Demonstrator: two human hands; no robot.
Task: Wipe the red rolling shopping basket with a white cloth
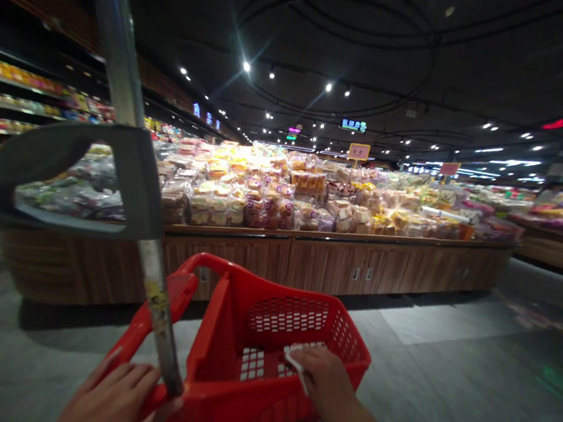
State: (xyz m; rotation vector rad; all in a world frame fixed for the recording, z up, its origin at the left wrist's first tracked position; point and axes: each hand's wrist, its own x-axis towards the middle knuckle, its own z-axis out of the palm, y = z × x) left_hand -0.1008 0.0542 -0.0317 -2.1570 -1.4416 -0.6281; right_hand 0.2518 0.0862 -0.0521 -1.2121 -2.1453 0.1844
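A red plastic shopping basket (pixel 349 335) on wheels stands just in front of me, its mesh inside bare. My left hand (pixel 115 398) grips the basket's near left rim, beside the base of the grey metal pull handle (pixel 129 175) that rises up the left of the view. My right hand (pixel 324 377) reaches into the basket with its fingers pinched on a small white strip (pixel 295 363), perhaps paper.
A long wooden display counter (pixel 326 263) piled with bagged bread and pastries runs across ahead, with price signs (pixel 359 152) above. Shelves of goods (pixel 16 96) line the left wall. Another display (pixel 561 234) stands at the right. Grey tiled floor (pixel 470 378) spreads to the right.
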